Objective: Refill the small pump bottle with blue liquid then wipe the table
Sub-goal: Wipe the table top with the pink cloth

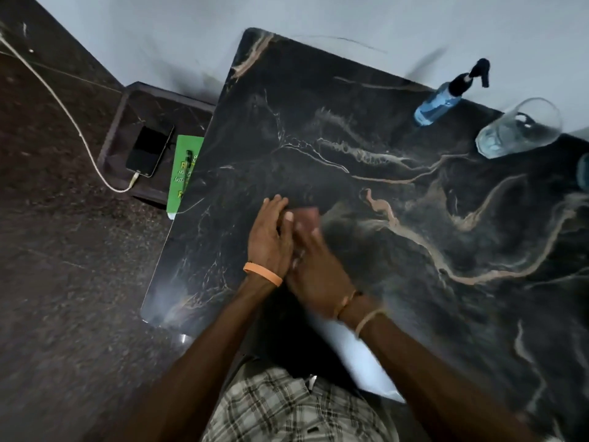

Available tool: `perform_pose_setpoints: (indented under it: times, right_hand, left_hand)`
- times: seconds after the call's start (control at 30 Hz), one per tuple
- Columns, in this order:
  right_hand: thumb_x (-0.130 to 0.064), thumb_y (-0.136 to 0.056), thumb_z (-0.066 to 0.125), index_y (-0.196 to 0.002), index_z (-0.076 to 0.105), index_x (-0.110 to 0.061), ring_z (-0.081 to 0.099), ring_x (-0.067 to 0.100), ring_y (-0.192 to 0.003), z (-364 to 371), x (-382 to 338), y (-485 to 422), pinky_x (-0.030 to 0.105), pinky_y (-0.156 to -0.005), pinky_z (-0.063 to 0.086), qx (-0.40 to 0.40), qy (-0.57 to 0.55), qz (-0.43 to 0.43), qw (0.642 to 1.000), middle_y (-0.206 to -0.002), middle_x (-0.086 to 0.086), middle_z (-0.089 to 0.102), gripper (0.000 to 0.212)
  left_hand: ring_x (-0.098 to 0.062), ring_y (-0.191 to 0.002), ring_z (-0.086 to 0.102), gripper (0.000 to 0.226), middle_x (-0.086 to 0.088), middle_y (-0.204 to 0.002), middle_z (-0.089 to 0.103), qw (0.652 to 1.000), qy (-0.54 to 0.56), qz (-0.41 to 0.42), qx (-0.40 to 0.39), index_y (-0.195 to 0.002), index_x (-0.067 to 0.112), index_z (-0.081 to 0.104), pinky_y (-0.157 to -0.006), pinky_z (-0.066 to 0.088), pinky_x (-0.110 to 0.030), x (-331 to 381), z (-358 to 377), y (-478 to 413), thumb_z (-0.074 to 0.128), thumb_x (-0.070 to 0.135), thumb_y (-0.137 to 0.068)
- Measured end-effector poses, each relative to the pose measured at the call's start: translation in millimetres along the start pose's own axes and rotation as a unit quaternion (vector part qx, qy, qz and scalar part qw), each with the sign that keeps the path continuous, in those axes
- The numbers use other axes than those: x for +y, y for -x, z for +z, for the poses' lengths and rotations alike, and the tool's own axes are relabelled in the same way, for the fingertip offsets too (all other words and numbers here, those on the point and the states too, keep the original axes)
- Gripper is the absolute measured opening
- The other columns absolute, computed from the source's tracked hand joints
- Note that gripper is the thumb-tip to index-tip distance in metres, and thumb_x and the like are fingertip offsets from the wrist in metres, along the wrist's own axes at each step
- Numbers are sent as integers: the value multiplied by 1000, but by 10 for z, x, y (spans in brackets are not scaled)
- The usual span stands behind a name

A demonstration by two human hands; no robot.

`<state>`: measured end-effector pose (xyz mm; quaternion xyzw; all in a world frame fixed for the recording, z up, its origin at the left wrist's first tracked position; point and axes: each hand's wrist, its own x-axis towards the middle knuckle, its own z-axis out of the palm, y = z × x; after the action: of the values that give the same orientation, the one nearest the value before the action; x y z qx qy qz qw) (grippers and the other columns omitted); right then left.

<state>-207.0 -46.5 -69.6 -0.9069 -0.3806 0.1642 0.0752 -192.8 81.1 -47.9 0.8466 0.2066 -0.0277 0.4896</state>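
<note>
The small pump bottle, clear with blue liquid and a black pump head, stands at the far right of the dark marble table. Beside it a clear glass holds a little blue liquid at its bottom. My left hand and my right hand are pressed side by side low over the table's near left part. A blurred pinkish-brown patch lies at their fingertips. I cannot tell whether it is a cloth or moving fingers.
A white sheet lies at the table's front edge under my right forearm. A bluish object is cut off at the right edge. Left of the table, a low stool carries a charging phone and a green booklet.
</note>
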Motion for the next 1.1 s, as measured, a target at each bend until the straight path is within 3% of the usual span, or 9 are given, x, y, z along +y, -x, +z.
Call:
perform_pose_setpoints:
  times: [0.13,0.33,0.47,0.53,0.6,0.73,0.83,0.93,1.1]
  right_hand:
    - [-33,-104,40,-147,48,-21,28,31,-149,86,-22,724,50,-119,27,-23,-1,-60,998,-156,5,40,45]
    - [-31,-103,33,-159,11,-12,-3,39,-153,-186,481,213,56,-122,3,4,-43,273,961,-166,12,-3,63]
    - [-41,-102,37,-154,30,-13,11,42,-151,-12,126,761,62,-120,8,-36,28,22,999,-161,15,27,59]
    - [-39,-98,49,-149,41,-16,27,36,-148,65,116,1307,55,-122,17,-49,40,10,998,-157,9,38,56]
    - [-35,-97,49,-148,45,-17,35,33,-145,109,377,1681,49,-120,21,9,61,84,995,-156,7,39,55]
    - [-30,-104,29,-159,14,-17,4,33,-154,-98,566,1634,44,-124,-3,53,-51,374,925,-164,5,-4,58]
    - [-35,-99,43,-143,52,-13,36,39,-143,78,46,1601,51,-118,20,68,-39,266,961,-151,13,46,51]
    - [-38,-101,42,-142,53,-22,42,25,-142,255,-171,2189,44,-115,28,4,-4,163,987,-147,0,53,46]
    - [-26,-103,33,-152,37,-13,32,29,-147,188,514,2873,37,-123,7,91,-14,457,885,-160,3,20,51]
  left_hand:
    - [-22,-147,25,38,-10,-151,41,993,-55,29,-103,-137,8,52,-120,23,-38,63,27,147,48,17,-101]
    - [-25,-139,40,34,-12,-145,49,978,-71,88,-176,-132,7,57,-118,25,-35,319,321,296,50,16,-100]
    - [-28,-133,45,31,-15,-139,54,978,-78,100,-165,-127,4,60,-116,28,-39,523,497,322,50,13,-100]
    - [-26,-131,48,30,-13,-135,57,970,-87,102,-203,-126,6,61,-115,30,-35,604,594,363,52,16,-98]
    - [-25,-130,47,34,-12,-135,57,951,-124,125,-255,-128,8,60,-116,28,-35,622,727,438,53,22,-98]
    - [-26,-148,17,42,-13,-153,36,904,-217,182,-320,-137,9,51,-122,4,-33,627,1049,642,46,30,-100]
    - [-24,-151,5,45,-8,-159,26,895,-223,174,-345,-142,13,46,-121,6,-33,653,1202,743,42,32,-102]
    - [-20,-151,1,47,-3,-161,20,874,-239,180,-382,-145,17,41,-121,7,-33,666,1289,833,40,36,-102]
    - [-25,-151,-4,52,-6,-163,12,848,-300,218,-378,-146,16,38,-121,5,-34,675,1382,984,41,41,-101]
